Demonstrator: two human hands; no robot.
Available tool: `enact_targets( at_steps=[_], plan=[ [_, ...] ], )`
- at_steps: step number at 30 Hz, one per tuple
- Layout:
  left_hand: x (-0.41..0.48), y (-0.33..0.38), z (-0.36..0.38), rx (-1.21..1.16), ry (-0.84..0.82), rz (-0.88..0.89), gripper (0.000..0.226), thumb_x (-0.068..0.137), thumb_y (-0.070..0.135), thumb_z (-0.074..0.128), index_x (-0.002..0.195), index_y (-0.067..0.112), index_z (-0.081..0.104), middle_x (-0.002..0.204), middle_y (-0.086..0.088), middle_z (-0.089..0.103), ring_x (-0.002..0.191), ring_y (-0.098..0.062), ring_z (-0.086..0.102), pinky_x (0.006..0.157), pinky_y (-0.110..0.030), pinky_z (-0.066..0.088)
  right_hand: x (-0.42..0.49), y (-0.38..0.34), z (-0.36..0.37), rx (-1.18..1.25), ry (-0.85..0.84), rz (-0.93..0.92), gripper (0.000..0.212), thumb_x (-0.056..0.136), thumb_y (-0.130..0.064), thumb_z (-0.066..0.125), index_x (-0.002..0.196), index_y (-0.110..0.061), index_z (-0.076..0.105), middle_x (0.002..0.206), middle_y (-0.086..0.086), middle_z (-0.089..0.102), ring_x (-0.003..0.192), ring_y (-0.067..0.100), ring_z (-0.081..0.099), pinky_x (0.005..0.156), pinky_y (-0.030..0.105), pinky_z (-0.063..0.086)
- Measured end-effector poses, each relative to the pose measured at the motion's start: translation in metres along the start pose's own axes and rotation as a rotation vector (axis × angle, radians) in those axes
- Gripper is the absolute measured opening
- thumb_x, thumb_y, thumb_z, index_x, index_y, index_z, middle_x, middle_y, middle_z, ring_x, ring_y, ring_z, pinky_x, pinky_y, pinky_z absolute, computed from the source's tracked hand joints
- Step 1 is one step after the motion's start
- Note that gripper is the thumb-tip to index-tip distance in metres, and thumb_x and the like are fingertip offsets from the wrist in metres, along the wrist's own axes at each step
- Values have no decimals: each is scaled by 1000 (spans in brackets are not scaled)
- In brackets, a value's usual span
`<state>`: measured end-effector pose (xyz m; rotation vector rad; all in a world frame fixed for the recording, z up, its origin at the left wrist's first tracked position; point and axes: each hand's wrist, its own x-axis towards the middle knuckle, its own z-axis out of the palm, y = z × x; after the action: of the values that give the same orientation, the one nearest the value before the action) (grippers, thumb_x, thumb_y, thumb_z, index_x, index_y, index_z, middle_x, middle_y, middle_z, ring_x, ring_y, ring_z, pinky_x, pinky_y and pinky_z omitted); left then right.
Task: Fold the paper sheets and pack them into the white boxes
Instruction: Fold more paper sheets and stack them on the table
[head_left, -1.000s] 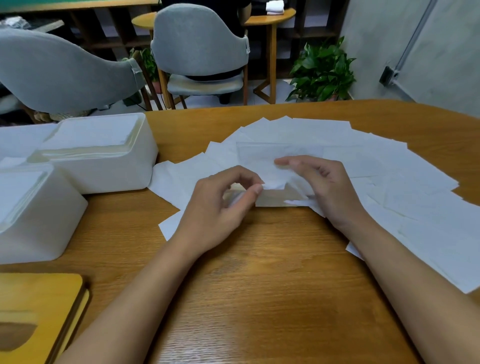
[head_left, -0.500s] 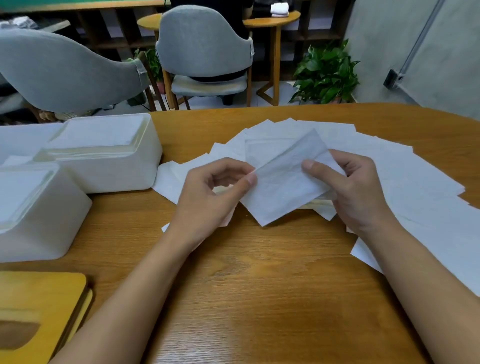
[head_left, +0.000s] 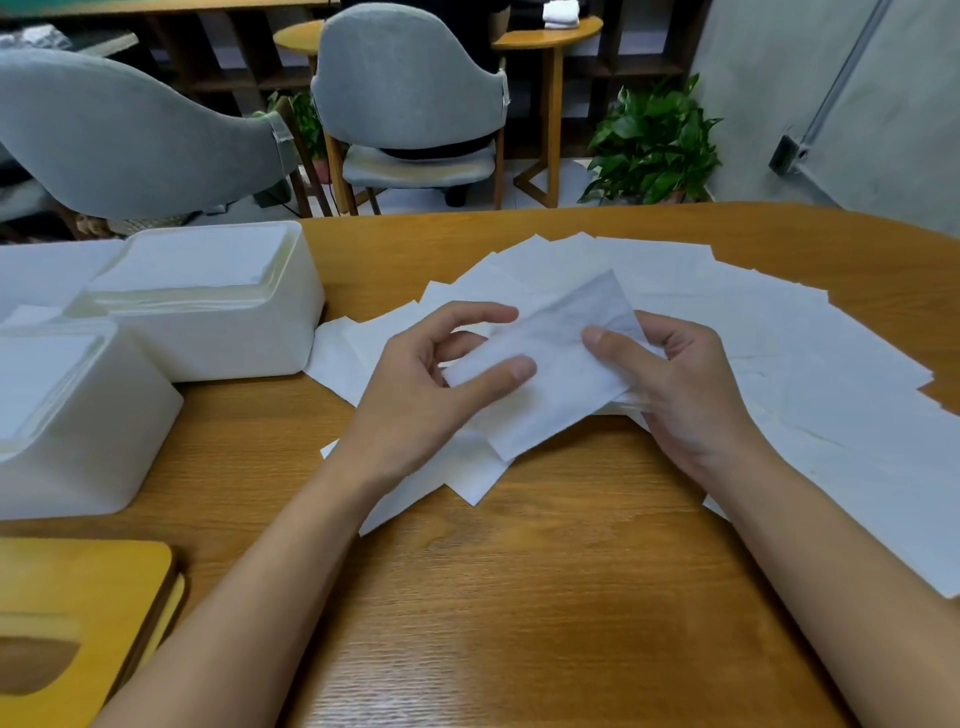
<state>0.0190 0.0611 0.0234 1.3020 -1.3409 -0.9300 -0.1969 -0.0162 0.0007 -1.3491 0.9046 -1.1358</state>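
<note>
Paper is held at the centre of the frame: a single sheet (head_left: 556, 374) is lifted, tilted, above the bench (head_left: 519, 597) and is pinched at both ends. The left hand (head_left: 415, 400) is closed on the sheet's left edge, with the thumb laid on its near face and the index finger curled over the top. The right hand (head_left: 691, 400) is closed on the right edge, with the thumb pressed on the near face and the other fingers hidden behind the paper. Beneath the hands and to their right, loose paper sheets (head_left: 789, 364) are fanned flat over the bench, overlapping one another. At the left of the frame a far white box (head_left: 218, 338) and a near white box (head_left: 83, 447) are set close together, each filled with stacked paper. A yellow wooden object (head_left: 78, 587) is seen in the lower left corner. Beyond the bench, at the top, grey chairs (head_left: 410, 88) and a potted plant (head_left: 654, 140) are seen.
</note>
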Motion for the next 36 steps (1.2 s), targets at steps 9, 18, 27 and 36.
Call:
enact_targets(
  at_steps=[9,18,27,36],
  plan=[
    [5,-8,-9,27,1,-2,32,90,14,81,120,20,71,91,-8,78,87,-21,77,67,-28,60,-3,-7,4,-176,-201,-37,39,93,-18,76,128,-33,71,126,-12,72,116,12,67,99,32,54],
    [8,-17,-8,114,113,28,28,92,24,81,119,28,72,103,8,75,99,-4,70,74,-16,52,-6,-9,7,-328,-216,-151,73,96,-7,73,150,-44,42,151,-26,45,137,6,50,113,44,47],
    [6,-17,-2,59,112,17,38,93,18,80,126,32,66,94,-12,75,83,-31,73,67,-43,60,-5,-9,3,-300,-272,-164,33,95,0,69,120,-21,73,120,-19,72,114,3,65,94,16,48],
    [4,-35,-6,726,-190,197,34,74,62,78,81,32,63,86,13,57,84,-9,58,71,-38,51,10,7,-6,-367,88,-114,36,99,0,61,110,-27,82,113,-24,76,119,-9,61,106,13,44]
  ],
)
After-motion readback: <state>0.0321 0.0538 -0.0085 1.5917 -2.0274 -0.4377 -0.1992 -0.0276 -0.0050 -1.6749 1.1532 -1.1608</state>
